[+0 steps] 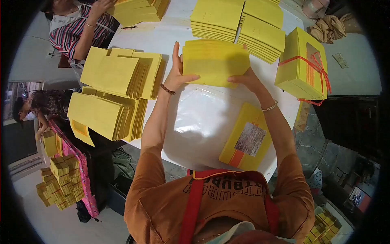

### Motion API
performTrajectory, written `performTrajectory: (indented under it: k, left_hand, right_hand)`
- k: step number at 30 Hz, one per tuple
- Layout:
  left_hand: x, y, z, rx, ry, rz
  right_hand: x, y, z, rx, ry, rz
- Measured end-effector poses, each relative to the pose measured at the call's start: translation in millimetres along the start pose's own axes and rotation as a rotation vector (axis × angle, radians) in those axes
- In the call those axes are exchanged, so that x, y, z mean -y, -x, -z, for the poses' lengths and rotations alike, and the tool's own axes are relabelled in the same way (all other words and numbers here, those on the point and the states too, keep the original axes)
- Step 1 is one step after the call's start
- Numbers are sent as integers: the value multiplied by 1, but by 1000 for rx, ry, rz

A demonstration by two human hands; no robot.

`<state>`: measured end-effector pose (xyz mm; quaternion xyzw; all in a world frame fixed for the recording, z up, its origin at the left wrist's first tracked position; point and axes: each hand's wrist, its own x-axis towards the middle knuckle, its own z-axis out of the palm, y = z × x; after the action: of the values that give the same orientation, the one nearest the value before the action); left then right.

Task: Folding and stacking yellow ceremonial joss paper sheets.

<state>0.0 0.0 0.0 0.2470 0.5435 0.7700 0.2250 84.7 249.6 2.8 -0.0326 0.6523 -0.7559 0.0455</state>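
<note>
Two piles of yellow folded paper [107,73] line the table [191,116] at eight and nine o'clock from a yellow stack [215,63] held over it. The left hand [177,75], a beaded bracelet [167,89] at its wrist, clasps the stack's left end, half open, thumb across the near edge. More yellow piles [215,16] stand at one o'clock. The right hand [245,78] (fingers mostly hidden) grips the right end, thumb inward; a picture-fronted packet [235,140] lies at five, a red-tied bundle [293,71] at three.

Left forearm [158,118] and right forearm [280,124] stretched forward, thumbs [190,77] pointing inward, left fingers [176,52] raised
</note>
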Motion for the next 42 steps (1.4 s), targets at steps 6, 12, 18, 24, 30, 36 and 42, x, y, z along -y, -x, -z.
performTrajectory:
  k: [6,12,18,24,30,36,42]
  left_hand:
    - [82,0,42,164,-735,57]
    - [68,1,33,173,-1088,1]
    - [41,-16,10,230,-1155,123]
    - [15,-3,-31,-239,-59,-327]
    - [6,0,-58,-361,333,-444]
    - [13,-11,-80,-339,-315,-259]
    - [8,-13,-52,-181,-145,-209]
  right_hand:
    - [-42,12,25,25,622,68]
    - [-36,12,16,-17,471,89]
    - [-36,0,21,-16,309,-85]
    - [-35,1,8,-132,-439,-183]
    - [-56,-1,-1,-91,-771,-152]
    - [-51,-4,-15,-149,-760,-157]
    - [-24,-7,33,-55,-301,105]
